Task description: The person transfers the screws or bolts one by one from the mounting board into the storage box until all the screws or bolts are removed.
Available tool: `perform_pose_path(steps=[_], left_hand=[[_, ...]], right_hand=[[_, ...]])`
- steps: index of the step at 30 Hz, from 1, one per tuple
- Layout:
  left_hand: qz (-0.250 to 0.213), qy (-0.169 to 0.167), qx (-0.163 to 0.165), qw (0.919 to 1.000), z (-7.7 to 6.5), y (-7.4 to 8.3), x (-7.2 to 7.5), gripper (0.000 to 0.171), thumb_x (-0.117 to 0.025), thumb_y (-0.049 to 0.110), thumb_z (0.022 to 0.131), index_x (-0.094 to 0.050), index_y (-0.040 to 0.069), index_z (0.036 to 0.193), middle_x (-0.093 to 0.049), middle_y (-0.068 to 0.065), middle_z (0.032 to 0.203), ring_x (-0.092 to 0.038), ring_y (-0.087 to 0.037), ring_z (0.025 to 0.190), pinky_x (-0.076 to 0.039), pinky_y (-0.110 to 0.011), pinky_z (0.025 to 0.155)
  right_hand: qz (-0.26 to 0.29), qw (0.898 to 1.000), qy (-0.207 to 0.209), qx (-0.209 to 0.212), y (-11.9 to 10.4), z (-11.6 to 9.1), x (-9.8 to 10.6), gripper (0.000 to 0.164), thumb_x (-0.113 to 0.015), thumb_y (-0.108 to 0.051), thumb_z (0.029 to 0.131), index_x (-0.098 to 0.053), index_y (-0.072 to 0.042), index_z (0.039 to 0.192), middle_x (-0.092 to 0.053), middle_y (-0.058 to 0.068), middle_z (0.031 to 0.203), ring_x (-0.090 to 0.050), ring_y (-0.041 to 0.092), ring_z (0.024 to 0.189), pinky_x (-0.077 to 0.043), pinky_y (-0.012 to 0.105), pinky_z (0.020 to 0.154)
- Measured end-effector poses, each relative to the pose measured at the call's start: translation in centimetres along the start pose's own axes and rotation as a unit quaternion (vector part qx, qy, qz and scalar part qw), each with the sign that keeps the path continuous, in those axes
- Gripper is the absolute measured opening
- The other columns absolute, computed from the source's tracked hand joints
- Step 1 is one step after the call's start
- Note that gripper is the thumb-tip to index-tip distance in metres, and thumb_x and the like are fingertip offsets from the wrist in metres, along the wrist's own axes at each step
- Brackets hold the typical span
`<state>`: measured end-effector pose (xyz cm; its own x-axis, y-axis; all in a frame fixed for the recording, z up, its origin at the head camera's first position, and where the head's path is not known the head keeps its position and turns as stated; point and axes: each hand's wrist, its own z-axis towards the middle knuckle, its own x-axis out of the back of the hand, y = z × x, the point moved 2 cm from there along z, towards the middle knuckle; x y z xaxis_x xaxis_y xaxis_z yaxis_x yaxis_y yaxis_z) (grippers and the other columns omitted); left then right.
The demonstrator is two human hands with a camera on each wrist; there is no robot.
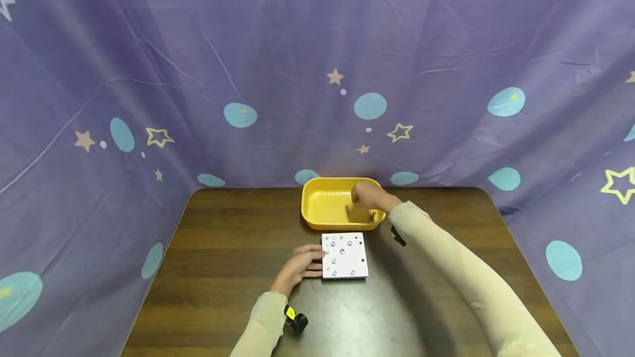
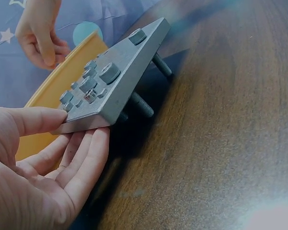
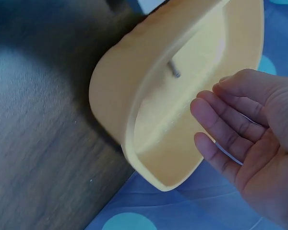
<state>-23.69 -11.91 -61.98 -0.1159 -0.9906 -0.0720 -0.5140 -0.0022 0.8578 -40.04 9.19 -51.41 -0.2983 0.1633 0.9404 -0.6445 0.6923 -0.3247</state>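
My left hand (image 1: 299, 265) grips the left edge of a square pale metal plate (image 1: 354, 255), thumb on top and fingers beneath. Several hex socket bolts (image 2: 109, 73) of different sizes sit in the plate, and some threaded shanks (image 2: 143, 104) stick out below it. A few dark holes show along its right side. My right hand (image 1: 369, 195) hovers over the right part of a yellow basin (image 1: 311, 219). Its fingers (image 3: 221, 120) are loosely bent, with nothing visible between them. Inside the basin lies a small bolt (image 3: 174, 69), and another bolt (image 1: 372, 217) is near its right corner.
The basin stands at the back of a brown wooden table (image 1: 238, 247), just behind the plate. A purple curtain (image 1: 297, 70) with stars and blue dots hangs right behind the table and at its sides.
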Motion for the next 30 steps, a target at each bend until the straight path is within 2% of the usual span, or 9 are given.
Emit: perform_pose_path(steps=[4,6,12,15,19,20,23,26,30], left_hand=[[-0.001,0.001,0.0,1.0,0.2,-0.2,0.2,0.047,-0.066,0.015,0.096,-0.054,-0.006,0.137,-0.07,-0.012,0.11,-0.071,-0.021,0.087,-0.064,-0.043,0.084],[-0.002,0.001,0.001,1.0,0.3,-0.3,0.2,0.047,-0.066,0.015,0.096,-0.054,-0.006,0.137,-0.07,-0.012,0.11,-0.071,-0.02,0.087,-0.064,-0.043,0.083],[0.001,0.003,0.003,1.0,0.1,-0.2,0.1,0.047,-0.063,0.015,0.098,-0.053,-0.006,0.139,-0.068,-0.02,0.123,-0.07,-0.02,0.089,-0.064,-0.043,0.084],[0.002,0.006,0.003,1.0,0.0,-0.1,0.0,0.046,-0.062,0.015,0.099,-0.053,-0.006,0.139,-0.065,-0.022,0.128,-0.07,-0.02,0.089,-0.064,-0.042,0.084],[0.001,0.011,0.0,0.9999,-0.1,-0.1,-0.2,0.046,-0.062,0.015,0.099,-0.052,-0.006,0.14,-0.064,-0.023,0.129,-0.07,-0.02,0.088,-0.064,-0.043,0.084],[0.001,0.012,0.0,0.9999,-0.2,-0.1,-0.2,0.046,-0.062,0.016,0.099,-0.053,-0.005,0.139,-0.064,-0.023,0.129,-0.07,-0.02,0.087,-0.064,-0.043,0.084],[0.0,0.015,-0.001,0.9999,-0.2,-0.1,-0.3,0.046,-0.062,0.016,0.099,-0.053,-0.005,0.139,-0.065,-0.023,0.128,-0.07,-0.02,0.087,-0.064,-0.043,0.084],[-0.001,0.015,0.0,0.9999,-0.2,-0.1,-0.3,0.046,-0.063,0.016,0.099,-0.053,-0.005,0.139,-0.065,-0.022,0.128,-0.07,-0.021,0.088,-0.064,-0.043,0.084],[-0.002,0.015,0.001,0.9999,-0.2,0.0,-0.4,0.046,-0.063,0.016,0.098,-0.054,-0.005,0.138,-0.064,-0.022,0.129,-0.069,-0.021,0.088,-0.064,-0.043,0.083]], right_hand=[[0.034,0.999,0.019,0.015,-1.0,-0.9,-0.2,0.017,-0.067,0.0,0.087,-0.07,-0.007,0.072,-0.066,0.0,0.068,-0.047,0.009,0.061,-0.044,0.024,0.061],[0.042,0.998,0.028,0.025,-1.5,-1.4,-0.4,0.01,-0.068,-0.002,0.089,-0.075,-0.004,0.083,-0.072,0.003,0.078,-0.054,0.01,0.067,-0.051,0.026,0.066],[0.061,0.996,0.039,0.052,-3.5,-3.1,-1.2,0.007,-0.069,-0.005,0.093,-0.074,-0.006,0.088,-0.07,0.001,0.079,-0.053,0.006,0.069,-0.049,0.022,0.067],[0.069,0.995,0.04,0.063,-4.6,-3.9,-1.6,0.006,-0.07,-0.006,0.093,-0.074,-0.007,0.089,-0.071,0.0,0.08,-0.056,0.005,0.07,-0.054,0.025,0.068],[0.076,0.994,0.037,0.074,-6.0,-4.5,-2.2,0.005,-0.07,-0.007,0.094,-0.074,-0.007,0.09,-0.071,-0.001,0.08,-0.057,0.003,0.07,-0.057,0.043,0.094],[0.076,0.993,0.036,0.078,-6.3,-4.6,-2.5,0.005,-0.07,-0.007,0.094,-0.074,-0.007,0.09,-0.071,-0.002,0.08,-0.057,0.003,0.07,-0.057,0.045,0.095],[0.075,0.993,0.03,0.089,-7.4,-5.0,-3.1,0.004,-0.071,-0.008,0.094,-0.074,-0.007,0.091,-0.07,-0.002,0.08,-0.055,0.002,0.069,-0.059,0.039,0.091],[0.068,0.992,0.021,0.099,-8.4,-5.3,-3.6,0.004,-0.072,-0.01,0.093,-0.074,-0.008,0.091,-0.069,-0.003,0.078,-0.053,0.001,0.068,-0.054,0.023,0.066],[0.066,0.992,0.013,0.107,-9.5,-5.8,-4.5,0.003,-0.075,-0.013,0.092,-0.074,-0.011,0.09,-0.069,-0.005,0.078,-0.056,0.002,0.068,-0.048,0.016,0.063]])
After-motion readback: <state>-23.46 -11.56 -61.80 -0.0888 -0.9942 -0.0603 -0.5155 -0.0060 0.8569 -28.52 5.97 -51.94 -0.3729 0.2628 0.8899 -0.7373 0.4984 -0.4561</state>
